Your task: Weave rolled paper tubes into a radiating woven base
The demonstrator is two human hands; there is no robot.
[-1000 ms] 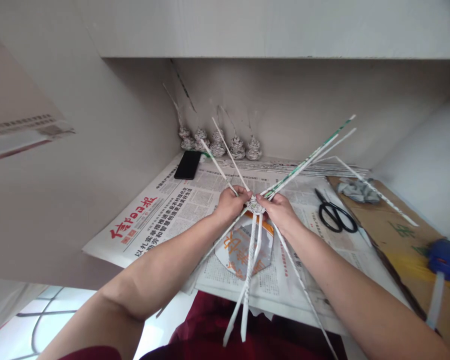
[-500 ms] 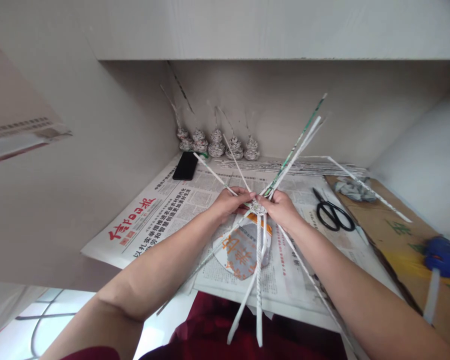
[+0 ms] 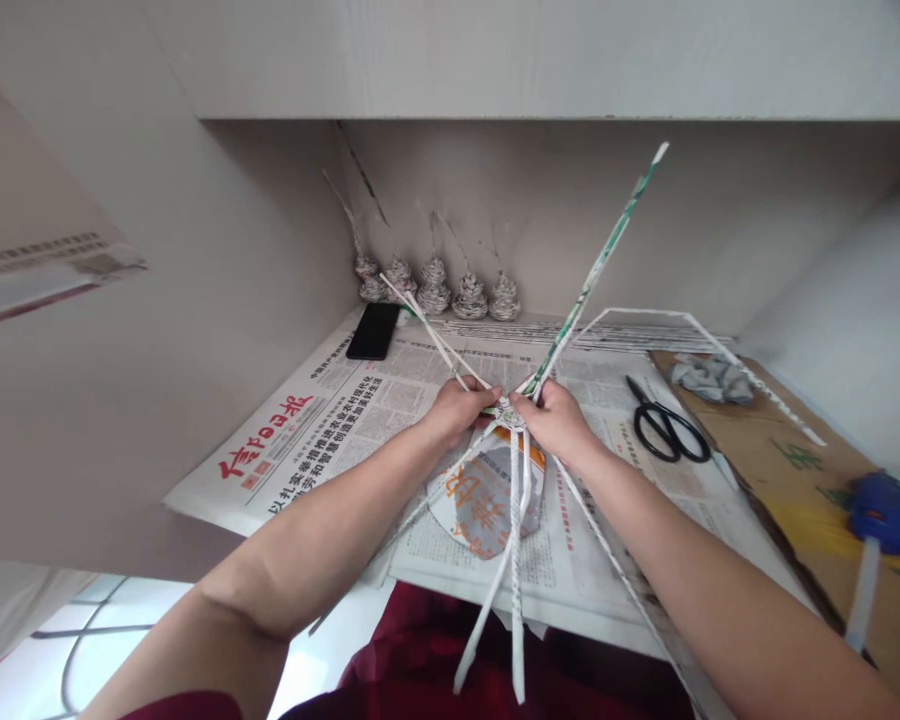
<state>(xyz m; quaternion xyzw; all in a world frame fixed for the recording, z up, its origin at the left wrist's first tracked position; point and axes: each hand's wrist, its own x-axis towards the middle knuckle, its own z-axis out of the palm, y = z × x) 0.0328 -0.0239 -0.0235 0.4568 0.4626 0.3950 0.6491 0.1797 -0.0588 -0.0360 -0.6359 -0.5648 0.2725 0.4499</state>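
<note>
The left hand pinches the edge of a small woven centre between thumb and fingers, and the right hand grips the other edge the same way, thumb on top, beside the base of the upper right strips. This woven piece is held up between the two hands, over the newspaper and in front of the person's body. Pale paper strips spread from it like spokes: two cross near their tips toward the upper left, several run downward, and a green-marked strip slants up to the right. Another strip is bent and angles down on the right in front of a cardboard sheet.

A wide pale panel spans the space overhead. Below it, printed newspaper covers much of the work surface, with the brown cardboard sheet along its right side. A bundle of thin rods lies along the back. A grey and orange wrapper rests on the newspaper just below the hands in view. A blue tool with a pale stick is at the far right, black-handled scissors lie near the cardboard, and crumpled grey material sits on it. A dark phone lies at the back left, near five small woven gourd shapes standing in a row
</note>
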